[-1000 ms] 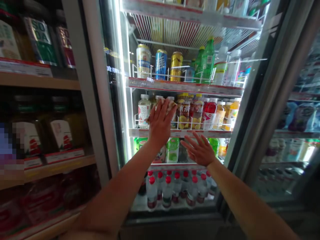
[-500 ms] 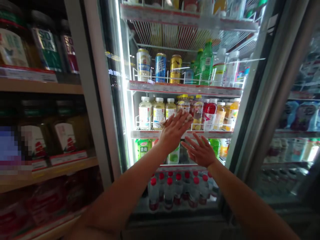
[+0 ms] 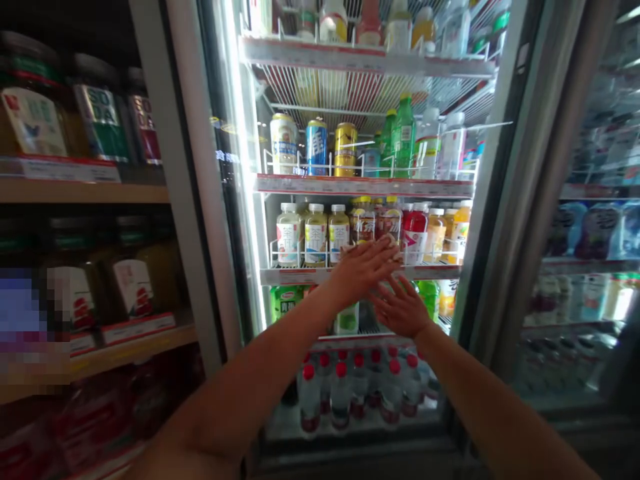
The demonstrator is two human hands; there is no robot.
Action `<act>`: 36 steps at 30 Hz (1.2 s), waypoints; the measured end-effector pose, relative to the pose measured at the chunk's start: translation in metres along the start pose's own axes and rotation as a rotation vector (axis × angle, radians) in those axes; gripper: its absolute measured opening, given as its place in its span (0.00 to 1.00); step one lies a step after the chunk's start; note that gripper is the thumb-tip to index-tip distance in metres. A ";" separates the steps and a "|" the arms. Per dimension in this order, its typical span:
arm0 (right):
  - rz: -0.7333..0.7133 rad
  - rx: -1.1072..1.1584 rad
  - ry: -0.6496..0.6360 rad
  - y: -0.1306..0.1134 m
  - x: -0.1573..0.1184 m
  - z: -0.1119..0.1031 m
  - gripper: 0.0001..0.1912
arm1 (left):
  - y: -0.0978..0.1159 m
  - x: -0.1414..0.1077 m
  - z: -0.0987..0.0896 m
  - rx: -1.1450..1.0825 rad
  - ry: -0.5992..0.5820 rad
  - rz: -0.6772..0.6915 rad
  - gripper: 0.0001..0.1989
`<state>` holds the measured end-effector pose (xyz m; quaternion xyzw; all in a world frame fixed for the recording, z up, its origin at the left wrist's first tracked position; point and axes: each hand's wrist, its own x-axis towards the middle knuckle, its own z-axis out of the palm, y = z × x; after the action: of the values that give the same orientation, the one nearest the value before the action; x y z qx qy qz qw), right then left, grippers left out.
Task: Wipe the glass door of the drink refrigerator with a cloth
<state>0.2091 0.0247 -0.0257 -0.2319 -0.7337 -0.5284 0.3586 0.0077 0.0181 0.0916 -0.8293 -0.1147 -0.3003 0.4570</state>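
My left hand lies flat, fingers stretched out, over a crumpled whitish cloth against the glass door of a lit drinks cooler. Only the cloth's edges show around the fingers. Just below and to the right, my right hand is open, its fingers spread and their tips close to the left hand. Whether it touches the glass I cannot tell. Behind the hands, inside the cooler, stand tea bottles and a red drink bottle.
Cans and green bottles occupy the shelf above; red-capped water bottles stand at the bottom. A metal door frame runs along the right. At left, a wooden shelf carries large bottles.
My left hand has slid right across the glass with the cloth, closer to my right hand. The right hand has shifted only slightly. The view has tilted up a little.
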 end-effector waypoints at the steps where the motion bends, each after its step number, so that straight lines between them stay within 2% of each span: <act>1: 0.001 -0.003 -0.002 0.000 0.000 0.000 0.29 | -0.001 0.001 0.000 0.004 0.002 0.006 0.21; 6: -0.002 -0.021 -0.031 -0.001 0.001 -0.002 0.30 | -0.012 0.006 -0.002 0.041 0.145 -0.215 0.24; 11: -0.006 -0.018 -0.032 -0.001 0.001 -0.001 0.31 | -0.008 0.008 -0.001 -0.026 0.030 -0.048 0.22; 12: -0.003 -0.017 -0.035 -0.001 0.001 -0.001 0.31 | -0.009 0.011 -0.002 -0.029 0.023 -0.053 0.23; 16: 0.001 -0.008 -0.035 0.000 0.000 0.000 0.31 | -0.009 0.025 0.000 -0.015 0.081 -0.214 0.28; 17: 0.001 -0.003 -0.028 0.000 0.000 0.001 0.31 | -0.008 0.028 0.003 -0.017 0.073 -0.213 0.28; 22: -0.004 0.014 0.053 0.000 0.001 0.002 0.25 | -0.002 0.039 0.013 -0.019 -0.077 0.081 0.21; 24: 0.001 -0.014 0.017 0.000 0.001 0.001 0.27 | -0.008 0.043 0.009 0.009 -0.037 0.051 0.21; 28: -0.009 -0.038 -0.042 0.000 0.000 0.000 0.32 | -0.018 0.045 -0.001 0.043 0.111 -0.197 0.24; 30: -0.003 -0.038 -0.035 0.001 -0.001 0.001 0.32 | -0.014 0.042 -0.001 0.015 0.074 -0.142 0.23; 33: 0.004 -0.032 -0.007 0.001 -0.003 0.003 0.31 | -0.009 0.038 0.000 -0.032 -0.060 0.071 0.20; 34: 0.003 -0.030 -0.006 0.002 -0.002 0.003 0.31 | -0.009 0.037 -0.001 -0.031 -0.074 0.092 0.20; 36: -0.002 -0.028 -0.020 0.002 -0.001 0.001 0.32 | -0.014 0.034 -0.004 -0.001 -0.026 0.008 0.21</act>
<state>0.2111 0.0266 -0.0259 -0.2413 -0.7302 -0.5365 0.3475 0.0265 0.0198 0.1233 -0.8339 -0.1169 -0.2879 0.4562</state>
